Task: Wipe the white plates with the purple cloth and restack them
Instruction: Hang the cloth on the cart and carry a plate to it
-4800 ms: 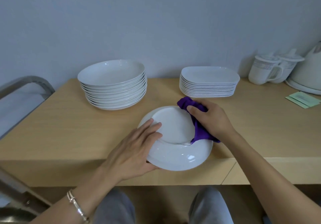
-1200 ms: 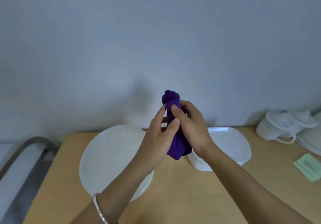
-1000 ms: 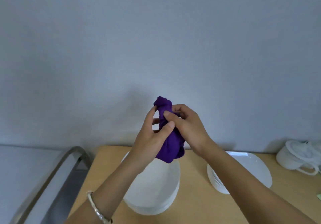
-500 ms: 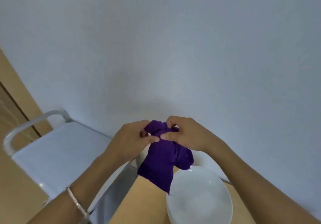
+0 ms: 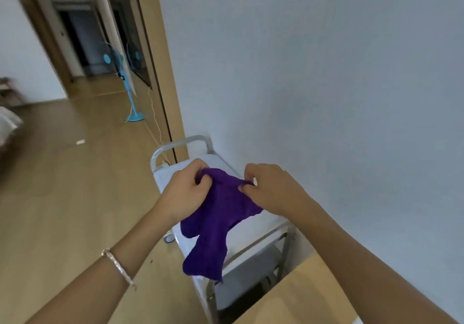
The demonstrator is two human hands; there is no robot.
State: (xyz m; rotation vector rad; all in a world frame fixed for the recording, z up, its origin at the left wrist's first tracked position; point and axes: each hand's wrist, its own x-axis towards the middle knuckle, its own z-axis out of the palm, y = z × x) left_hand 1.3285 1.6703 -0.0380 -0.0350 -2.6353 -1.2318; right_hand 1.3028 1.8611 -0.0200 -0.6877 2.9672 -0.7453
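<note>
Above metal cart (image 5: 253, 233): both hands, left (image 5: 184, 193), right (image 5: 272, 189), raised, pinching purple cloth (image 5: 216, 220) top edge.

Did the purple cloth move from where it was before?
Yes. The purple cloth was down at the wooden table; now left hand and right hand hold it up, leftward over the metal cart.

Hidden in the folds of the purple cloth (image 5: 216, 223): fingertips of left hand (image 5: 185, 190). Finger ends of right hand (image 5: 272, 190) mostly turned under at the pinch, out of sight. Behind cloth and hands: middle of the white cart (image 5: 256, 233) top. Cut off at bottom edge: wooden table (image 5: 301, 298) corner, both forearms. Blurred at left edge: pale object (image 5: 7, 122), unidentifiable. Too small to identify: white scrap (image 5: 80, 142) on floor.
</note>
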